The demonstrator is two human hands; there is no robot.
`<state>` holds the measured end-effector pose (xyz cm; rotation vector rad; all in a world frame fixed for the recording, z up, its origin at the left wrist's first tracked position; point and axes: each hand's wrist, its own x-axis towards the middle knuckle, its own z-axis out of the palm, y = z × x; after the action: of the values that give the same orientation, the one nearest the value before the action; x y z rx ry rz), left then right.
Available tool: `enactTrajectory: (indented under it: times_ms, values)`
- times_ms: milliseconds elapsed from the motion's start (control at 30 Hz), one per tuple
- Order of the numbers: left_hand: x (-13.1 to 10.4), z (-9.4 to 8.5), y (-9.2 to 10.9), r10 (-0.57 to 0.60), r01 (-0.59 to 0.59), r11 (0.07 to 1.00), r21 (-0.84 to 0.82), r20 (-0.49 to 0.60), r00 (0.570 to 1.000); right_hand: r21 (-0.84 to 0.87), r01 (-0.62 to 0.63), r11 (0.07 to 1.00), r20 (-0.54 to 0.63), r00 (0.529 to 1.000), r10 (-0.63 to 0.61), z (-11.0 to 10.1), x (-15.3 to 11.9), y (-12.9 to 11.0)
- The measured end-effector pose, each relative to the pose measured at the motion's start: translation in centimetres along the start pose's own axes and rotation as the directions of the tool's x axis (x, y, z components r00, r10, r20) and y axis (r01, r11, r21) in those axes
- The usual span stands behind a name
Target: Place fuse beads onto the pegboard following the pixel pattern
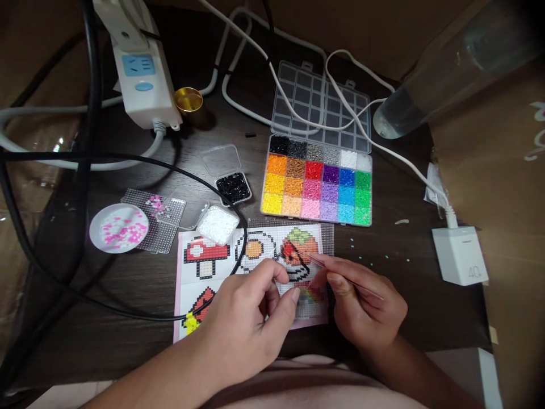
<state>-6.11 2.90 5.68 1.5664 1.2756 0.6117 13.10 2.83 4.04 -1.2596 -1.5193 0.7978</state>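
My right hand (368, 304) is closed round a pair of pinkish tweezers (351, 278). Their tips point left, over the red and black beads (293, 254) on a clear pegboard (327, 236). This board lies on a printed pattern sheet (181, 295) showing a mushroom, an egg and other pixel pictures. My left hand (255, 315) rests over the sheet, its thumb and index finger curled but apart, with nothing visible between them. Its other fingers are partly hidden. Close beyond it stand a small box of white beads (218, 224) and one of black beads (233, 187).
A sorted bead case (317, 184) lies with its lid back. At left are a white dish of pink and white beads (119, 228) and another pegboard (170, 236). A black cable (187, 169) loops over the sheet. A power strip (142, 85) and white charger (460, 255) flank the table.
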Motion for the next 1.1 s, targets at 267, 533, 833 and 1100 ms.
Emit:
enactTrajectory:
  times_ms: [267, 533, 833, 1100]
  values:
    - [-0.4, 0.3, -0.4, 0.186, -0.176, 0.970, 0.169, -0.044, 0.982, 0.331, -0.146, 0.932, -0.127, 0.972, 0.197, 0.0, 0.4, 0.6]
    - [-0.8, 1.0, -0.8, 0.470, -0.442, 0.815, 0.375, 0.018, 0.883, 0.682, -0.312, 0.662, 0.023, 0.913, 0.407, -0.8, 3.1, 0.9]
    - [-2.1, 1.5, 0.8, 0.624, -0.637, 0.644, 0.424, 0.189, 0.758, 0.829, -0.348, 0.437, 0.152, 0.893, 0.424, -3.1, 4.4, 1.1]
    - [-1.2, 2.6, 0.3, 0.719, -0.751, 0.511, 0.417, 0.271, 0.640, 0.849, -0.222, 0.480, 0.038, 0.931, 0.364, -6.4, 4.0, 1.6]
